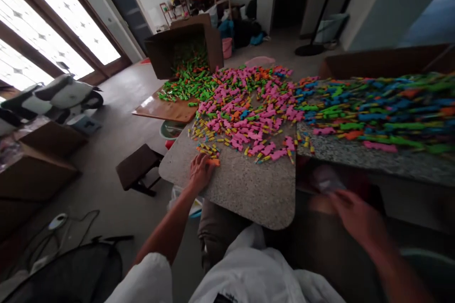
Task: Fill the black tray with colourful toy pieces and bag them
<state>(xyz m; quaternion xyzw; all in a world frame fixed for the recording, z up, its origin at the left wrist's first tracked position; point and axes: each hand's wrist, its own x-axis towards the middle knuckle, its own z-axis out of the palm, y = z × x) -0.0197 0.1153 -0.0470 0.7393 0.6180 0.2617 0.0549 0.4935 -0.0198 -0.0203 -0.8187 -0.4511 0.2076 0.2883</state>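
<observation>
My left hand [201, 170] rests on the near left part of the speckled stone table [256, 189], its fingers closed round an orange piece [213, 162]. Just beyond it lie small yellow-and-blue pieces [209, 149]. A heap of pink pieces [245, 123] covers the middle of the tabletop. My right hand [350, 203], blurred, is off the table's right side, below the second stone top. Its fingers are pinched on a clear plastic bag [327, 181].
Green pieces [194, 75] spill from a tipped cardboard box [159, 54] onto a brown board [167, 110]. Blue and green pieces [384, 109] cover the right stone top [355, 155]. A dark stool [138, 165] stands left; a fan [74, 274] is at lower left.
</observation>
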